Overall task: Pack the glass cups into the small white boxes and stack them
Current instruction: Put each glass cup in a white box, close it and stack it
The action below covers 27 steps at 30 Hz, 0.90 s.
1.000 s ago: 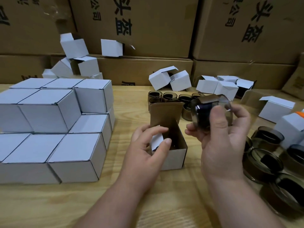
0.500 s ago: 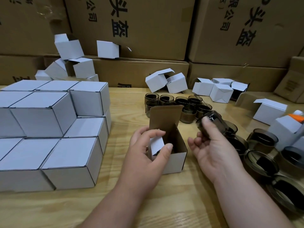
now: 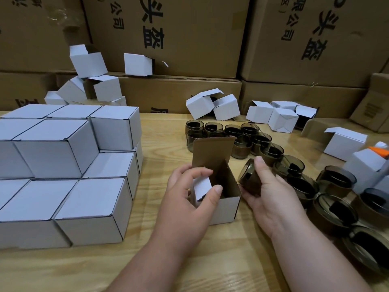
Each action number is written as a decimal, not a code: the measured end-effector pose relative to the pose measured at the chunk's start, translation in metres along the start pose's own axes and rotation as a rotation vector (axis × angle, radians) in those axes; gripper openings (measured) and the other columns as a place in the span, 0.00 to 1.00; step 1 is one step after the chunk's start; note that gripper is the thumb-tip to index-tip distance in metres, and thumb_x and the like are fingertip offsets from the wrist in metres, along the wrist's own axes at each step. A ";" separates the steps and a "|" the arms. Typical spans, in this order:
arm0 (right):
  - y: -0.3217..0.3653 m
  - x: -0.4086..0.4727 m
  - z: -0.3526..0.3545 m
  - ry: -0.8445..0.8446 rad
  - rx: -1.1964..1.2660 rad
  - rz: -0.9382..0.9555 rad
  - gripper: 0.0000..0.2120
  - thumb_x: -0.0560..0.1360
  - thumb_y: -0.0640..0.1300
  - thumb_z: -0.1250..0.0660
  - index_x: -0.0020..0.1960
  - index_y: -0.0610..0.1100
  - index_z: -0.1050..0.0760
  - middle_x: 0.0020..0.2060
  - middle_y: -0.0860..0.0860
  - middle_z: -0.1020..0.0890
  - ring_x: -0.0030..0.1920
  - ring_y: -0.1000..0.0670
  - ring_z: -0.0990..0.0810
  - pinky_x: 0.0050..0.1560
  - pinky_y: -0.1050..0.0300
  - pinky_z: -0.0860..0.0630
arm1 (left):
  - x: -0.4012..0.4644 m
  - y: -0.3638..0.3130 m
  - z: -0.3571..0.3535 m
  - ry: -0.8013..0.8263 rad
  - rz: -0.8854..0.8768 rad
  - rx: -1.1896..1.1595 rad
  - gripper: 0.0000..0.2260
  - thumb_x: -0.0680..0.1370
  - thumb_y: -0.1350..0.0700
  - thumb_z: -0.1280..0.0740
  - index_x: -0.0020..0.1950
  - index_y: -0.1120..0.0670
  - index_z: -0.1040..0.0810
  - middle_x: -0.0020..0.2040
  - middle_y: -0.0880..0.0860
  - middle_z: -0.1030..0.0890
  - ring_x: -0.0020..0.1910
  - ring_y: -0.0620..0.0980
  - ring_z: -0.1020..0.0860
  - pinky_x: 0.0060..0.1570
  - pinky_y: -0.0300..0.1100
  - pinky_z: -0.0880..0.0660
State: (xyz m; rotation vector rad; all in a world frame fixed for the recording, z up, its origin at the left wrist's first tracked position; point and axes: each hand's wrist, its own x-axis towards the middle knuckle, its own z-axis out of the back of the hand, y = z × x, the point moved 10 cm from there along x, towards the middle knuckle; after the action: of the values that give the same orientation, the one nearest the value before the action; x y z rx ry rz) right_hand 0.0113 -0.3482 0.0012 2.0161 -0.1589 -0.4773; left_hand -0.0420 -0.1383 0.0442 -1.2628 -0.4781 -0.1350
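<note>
An open small white box (image 3: 226, 208) stands on the wooden table, its brown lid flap upright. My left hand (image 3: 189, 192) pinches the box's left side flap between thumb and fingers. My right hand (image 3: 267, 190) holds a dark smoked glass cup (image 3: 249, 179) tilted on its side, just right of the box's opening and touching its right wall. Several more glass cups (image 3: 242, 142) stand behind the box and along the right side. Closed white boxes (image 3: 69, 165) are stacked in stepped layers at the left.
Loose empty white boxes (image 3: 212, 106) lie at the back of the table and on the right (image 3: 345, 142). Large brown cartons (image 3: 179, 34) form a wall behind. An orange-tipped object (image 3: 380, 150) shows at the right edge. Bare wooden table (image 3: 84, 268) lies in front.
My right hand has lowered the glass cup from above the box down to beside its right wall. My left hand has kept its hold on the box flap.
</note>
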 end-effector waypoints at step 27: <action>0.050 -0.028 -0.021 0.216 0.261 0.270 0.14 0.69 0.49 0.25 0.52 0.45 0.18 0.45 0.47 0.15 0.39 0.52 0.16 0.43 0.54 0.17 | 0.000 -0.001 -0.002 0.013 -0.017 -0.032 0.17 0.71 0.36 0.32 0.59 0.31 0.21 0.65 0.32 0.30 0.59 0.31 0.26 0.47 0.24 0.30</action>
State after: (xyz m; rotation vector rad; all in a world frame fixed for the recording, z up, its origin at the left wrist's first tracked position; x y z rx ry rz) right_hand -0.0013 -0.3459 0.0610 2.2422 -0.3702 -0.0686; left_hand -0.0422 -0.1408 0.0448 -1.2885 -0.4771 -0.1663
